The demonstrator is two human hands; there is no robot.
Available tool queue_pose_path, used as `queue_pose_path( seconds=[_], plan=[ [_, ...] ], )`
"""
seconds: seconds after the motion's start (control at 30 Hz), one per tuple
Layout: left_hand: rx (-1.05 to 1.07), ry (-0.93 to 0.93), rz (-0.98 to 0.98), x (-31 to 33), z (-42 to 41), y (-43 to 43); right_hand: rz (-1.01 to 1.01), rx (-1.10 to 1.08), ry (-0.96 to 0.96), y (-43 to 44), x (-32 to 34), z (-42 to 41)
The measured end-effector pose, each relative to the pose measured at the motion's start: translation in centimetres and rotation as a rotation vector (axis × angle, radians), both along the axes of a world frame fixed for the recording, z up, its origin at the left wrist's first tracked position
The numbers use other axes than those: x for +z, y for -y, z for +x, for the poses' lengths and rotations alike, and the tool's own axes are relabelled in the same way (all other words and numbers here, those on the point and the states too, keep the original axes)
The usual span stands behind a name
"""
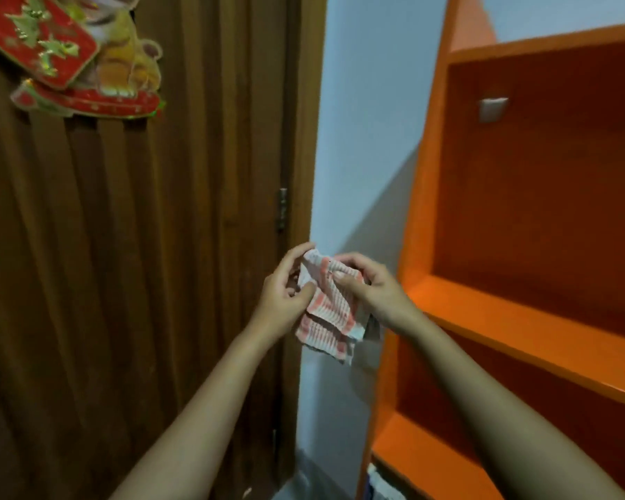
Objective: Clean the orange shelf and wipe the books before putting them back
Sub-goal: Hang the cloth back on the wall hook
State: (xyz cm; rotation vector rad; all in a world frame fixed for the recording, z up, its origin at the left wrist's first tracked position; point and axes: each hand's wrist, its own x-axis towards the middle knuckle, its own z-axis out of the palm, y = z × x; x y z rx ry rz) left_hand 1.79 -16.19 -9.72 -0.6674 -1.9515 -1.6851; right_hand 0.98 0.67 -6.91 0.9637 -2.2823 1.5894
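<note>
The left hand (285, 288) and right hand (374, 292) are pinching the striped cloth (327, 315), seemingly folding it, and I'd be squaring it into a flat pad before wiping the orange shelf (520, 328) standing at 3 o'clock

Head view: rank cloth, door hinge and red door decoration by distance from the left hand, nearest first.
1. cloth, pinched by the left hand.
2. door hinge, just above it.
3. red decoration, top left of the door.

A brown slatted wooden door (141, 265) bearing a red-gold decoration (51, 48) adjoins a pale blue wall (368, 120).
</note>
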Motion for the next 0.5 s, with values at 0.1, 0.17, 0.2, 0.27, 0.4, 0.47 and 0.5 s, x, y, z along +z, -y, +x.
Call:
queue_pose_path(
  seconds=[0.1,0.17,0.2,0.27,0.4,0.47,0.5],
  plan=[
    [-0.127,-0.053,-0.02,1.9,1.9,-3.5,0.007,-0.213,-0.088,-4.4,1.7,4.7],
    [-0.215,-0.066,-0.027,2.6,3.6,-6.4,0.099,-0.411,-0.192,-7.5,2.4,8.4],
    [-0.262,-0.068,-0.022,2.8,4.6,-8.0,0.16,-0.501,-0.232,-9.0,2.8,10.3],
    [-0.349,-0.067,0.006,3.4,6.5,-11.4,0.258,-0.655,-0.29,-11.8,3.5,14.5],
    [-0.509,-0.089,0.033,4.8,11.1,-18.5,0.336,-0.906,-0.376,-16.4,4.4,22.4],
    [-0.576,-0.105,0.023,5.7,13.5,-21.7,0.333,-1.036,-0.408,-18.4,4.8,25.9],
    [-0.612,-0.109,0.02,6.2,14.8,-23.2,0.339,-1.103,-0.422,-19.5,5.0,27.5]
  ],
)
